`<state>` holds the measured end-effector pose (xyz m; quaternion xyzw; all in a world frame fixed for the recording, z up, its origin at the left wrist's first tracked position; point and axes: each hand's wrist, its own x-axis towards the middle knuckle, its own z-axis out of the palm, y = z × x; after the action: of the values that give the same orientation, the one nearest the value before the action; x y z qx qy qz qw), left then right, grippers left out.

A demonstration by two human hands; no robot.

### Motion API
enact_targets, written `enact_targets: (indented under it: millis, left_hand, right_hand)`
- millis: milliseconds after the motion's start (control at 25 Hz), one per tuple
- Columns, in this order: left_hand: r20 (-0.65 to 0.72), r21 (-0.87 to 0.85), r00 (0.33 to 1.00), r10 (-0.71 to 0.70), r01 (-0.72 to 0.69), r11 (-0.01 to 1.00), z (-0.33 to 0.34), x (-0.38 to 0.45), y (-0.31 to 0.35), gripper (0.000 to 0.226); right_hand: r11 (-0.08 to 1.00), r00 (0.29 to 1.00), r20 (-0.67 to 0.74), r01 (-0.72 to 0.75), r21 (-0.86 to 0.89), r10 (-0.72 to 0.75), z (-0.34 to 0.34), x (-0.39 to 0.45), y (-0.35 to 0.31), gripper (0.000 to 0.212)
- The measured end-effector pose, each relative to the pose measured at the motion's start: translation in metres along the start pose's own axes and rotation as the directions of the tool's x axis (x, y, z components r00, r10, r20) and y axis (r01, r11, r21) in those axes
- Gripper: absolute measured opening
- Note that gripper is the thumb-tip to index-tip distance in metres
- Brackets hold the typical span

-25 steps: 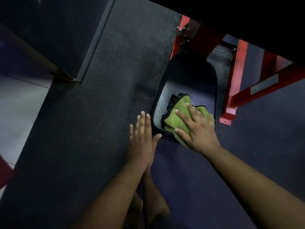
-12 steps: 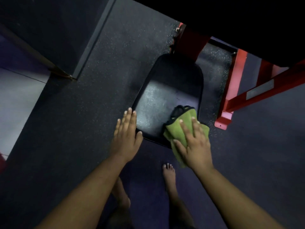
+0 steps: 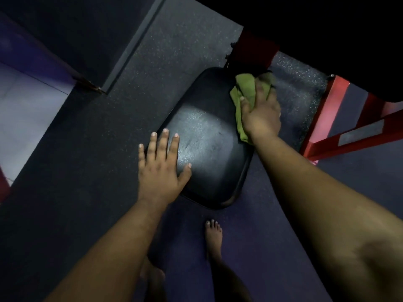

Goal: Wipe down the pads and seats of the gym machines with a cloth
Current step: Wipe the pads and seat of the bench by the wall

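Observation:
A black padded seat (image 3: pixel 207 144) of a red-framed gym machine lies below me, its top shining in the light. My right hand (image 3: pixel 260 114) presses a crumpled green cloth (image 3: pixel 245 88) against the seat's far right edge, fingers wrapped over the cloth. My left hand (image 3: pixel 162 166) rests flat on the seat's near left edge, fingers spread, holding nothing. Part of the cloth is hidden under my right hand.
The red machine frame (image 3: pixel 322 125) stands right of the seat, with a dark part of the machine overhead at the top right. My bare foot (image 3: pixel 213 236) stands on the dark rubber floor just below the seat. A dark raised platform edge (image 3: pixel 130 44) runs at the upper left.
My right hand has slid the green cloth from the seat's near right corner up to its far right edge. My left hand moved onto the seat's left edge.

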<state>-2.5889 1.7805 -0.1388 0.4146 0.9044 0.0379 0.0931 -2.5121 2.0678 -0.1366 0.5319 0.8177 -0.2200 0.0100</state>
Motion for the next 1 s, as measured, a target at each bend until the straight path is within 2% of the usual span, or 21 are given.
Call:
enact_targets:
  millis: [120, 240, 320, 440, 520, 600, 720, 800, 920, 1000]
  left_hand:
    - [0.088, 0.034, 0.996, -0.012, 0.009, 0.999, -0.008, -0.002, 0.002, 0.081]
    - [0.253, 0.034, 0.966, -0.053, 0.045, 0.998, -0.031, 0.002, 0.007, 0.080]
    - [0.356, 0.012, 0.931, -0.076, 0.077, 0.997, -0.055, -0.002, 0.015, 0.080]
    - [0.436, -0.054, 0.898, -0.062, 0.094, 0.994, -0.093, -0.043, 0.025, 0.081]
    - [0.476, -0.073, 0.874, -0.093, 0.145, 0.987, -0.111, -0.097, 0.030, 0.084]
    - [0.490, -0.109, 0.859, -0.150, 0.230, 0.967, -0.131, -0.161, 0.036, 0.087]
    - [0.470, -0.129, 0.850, -0.239, 0.334, 0.934, -0.158, -0.256, 0.038, 0.089]
    - [0.488, -0.144, 0.820, -0.300, 0.415, 0.899, -0.178, -0.330, 0.039, 0.090]
    - [0.438, -0.172, 0.781, -0.446, 0.560, 0.811, -0.200, -0.423, 0.037, 0.092]
    - [0.392, -0.179, 0.730, -0.559, 0.657, 0.732, -0.215, -0.480, 0.039, 0.094]
  right_hand:
    - [0.989, 0.993, 0.003, 0.122, -0.080, -0.122, 0.005, -0.046, -0.002, 0.064]
    - [0.982, 0.982, 0.073, 0.177, -0.069, -0.172, 0.011, -0.126, 0.006, 0.062]
    - [0.977, 0.964, 0.173, 0.210, -0.039, -0.200, 0.006, -0.182, 0.016, 0.060]
    - [0.964, 0.895, 0.376, 0.265, -0.016, -0.240, -0.023, -0.230, 0.037, 0.055]
    - [0.941, 0.854, 0.451, 0.329, -0.085, -0.258, -0.045, -0.255, 0.044, 0.050]
    - [0.910, 0.841, 0.466, 0.384, -0.154, -0.276, -0.068, -0.288, 0.041, 0.042]
    - [0.874, 0.811, 0.490, 0.453, -0.178, -0.321, -0.100, -0.349, 0.021, 0.036]
    - [0.827, 0.775, 0.493, 0.534, -0.174, -0.396, -0.117, -0.400, 0.004, 0.033]
    - [0.725, 0.673, 0.502, 0.677, -0.125, -0.543, -0.131, -0.467, -0.023, 0.029]
    - [0.603, 0.553, 0.542, 0.791, -0.103, -0.633, -0.135, -0.510, -0.042, 0.025]
